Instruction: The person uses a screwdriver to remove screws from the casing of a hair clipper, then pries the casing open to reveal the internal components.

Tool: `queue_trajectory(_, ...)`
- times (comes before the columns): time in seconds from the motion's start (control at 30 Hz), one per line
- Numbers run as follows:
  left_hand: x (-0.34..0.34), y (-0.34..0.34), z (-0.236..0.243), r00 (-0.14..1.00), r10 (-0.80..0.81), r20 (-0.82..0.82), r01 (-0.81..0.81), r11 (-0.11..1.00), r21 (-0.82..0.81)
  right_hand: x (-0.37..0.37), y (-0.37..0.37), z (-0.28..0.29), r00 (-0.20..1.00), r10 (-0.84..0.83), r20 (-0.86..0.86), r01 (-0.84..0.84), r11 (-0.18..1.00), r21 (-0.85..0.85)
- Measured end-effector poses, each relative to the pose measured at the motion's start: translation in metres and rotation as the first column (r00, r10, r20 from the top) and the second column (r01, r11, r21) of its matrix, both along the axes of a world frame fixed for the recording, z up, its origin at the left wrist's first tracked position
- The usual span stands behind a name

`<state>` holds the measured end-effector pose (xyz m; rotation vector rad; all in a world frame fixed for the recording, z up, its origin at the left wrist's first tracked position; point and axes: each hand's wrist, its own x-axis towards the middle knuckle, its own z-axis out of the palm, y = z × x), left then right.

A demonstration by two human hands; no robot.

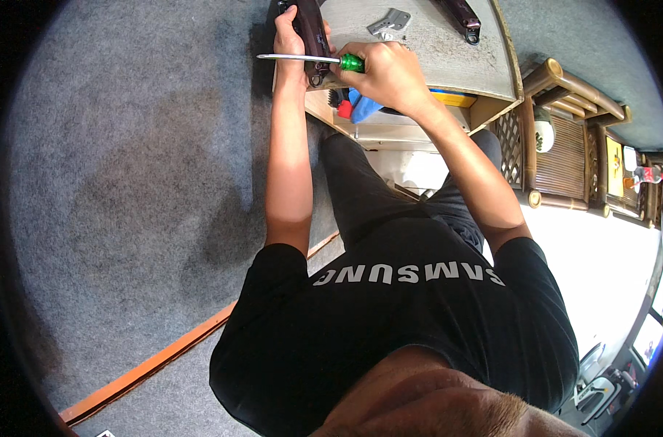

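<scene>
At the top of the head view, my left hand (291, 45) is closed around a dark maroon hair clipper (312, 33), whose hanging loop points toward me. A screwdriver (352, 63) with a green handle and a long metal shaft is gripped in my right hand (391, 73). Its shaft lies across the clipper in this view, with the tip pointing left past my left wrist; whether the two touch I cannot tell. Flat metal blade parts (391, 22) rest on the tabletop (448, 62) beyond my right hand. Farther right lies another dark maroon clipper piece (463, 20) with a hanging loop.
Below the tabletop edge, an open compartment (398, 130) holds a blue item (365, 108), a red item (344, 109) and a black comb-like piece. Dark bits are scattered on the table. Bamboo furniture (561, 156) stands at right, with a bottle (648, 175) beyond. Grey carpet covers the left.
</scene>
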<state>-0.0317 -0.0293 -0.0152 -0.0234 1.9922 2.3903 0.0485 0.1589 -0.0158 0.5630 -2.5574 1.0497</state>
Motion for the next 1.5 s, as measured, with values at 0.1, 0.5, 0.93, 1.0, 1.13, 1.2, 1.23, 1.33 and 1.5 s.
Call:
queue_trajectory(0.1,-0.003,-0.004,-0.002,1.0,-0.009,0.0,0.009,1.0,-0.006,0.001,-0.001,0.0,1.0,0.001,0.002,-0.001,1.0,-0.006)
queue_trajectory(0.5,-0.008,-0.005,-0.008,0.999,0.006,-0.039,-0.006,1.0,-0.008,0.009,-0.007,0.002,0.998,-0.02,-0.067,0.017,0.999,-0.049)
queue_trajectory(0.93,0.003,0.002,0.0,1.0,0.019,-0.023,-0.019,1.0,0.015,0.002,-0.002,-0.005,0.999,-0.01,-0.032,0.009,1.0,-0.016)
queue_trajectory(1.0,0.0,-0.001,-0.002,1.0,0.001,-0.009,0.0,1.0,0.025,0.004,-0.003,-0.003,0.999,-0.018,-0.03,0.018,1.0,0.001)
queue_trajectory(1.13,-0.003,-0.001,-0.004,0.999,-0.005,-0.039,0.005,1.0,0.0,0.002,-0.004,-0.003,1.0,-0.016,-0.022,0.015,0.999,-0.044)
queue_trajectory(1.2,-0.004,-0.001,-0.005,0.997,-0.016,-0.073,0.014,0.999,-0.034,0.002,-0.005,-0.003,0.999,-0.034,-0.018,0.033,0.999,-0.03)
queue_trajectory(1.23,-0.004,-0.001,-0.006,0.997,-0.017,-0.074,0.015,1.0,-0.022,0.002,-0.005,-0.001,0.999,-0.034,-0.018,0.034,0.999,-0.029)
queue_trajectory(1.33,-0.005,-0.001,-0.007,0.998,-0.012,-0.062,0.012,1.0,-0.001,0.006,-0.007,0.005,0.999,-0.053,0.011,0.053,0.998,-0.017)
queue_trajectory(1.5,-0.01,-0.003,-0.009,0.997,-0.04,-0.072,0.037,0.999,-0.033,0.009,-0.008,0.0,0.998,-0.057,-0.036,0.056,0.998,-0.029)
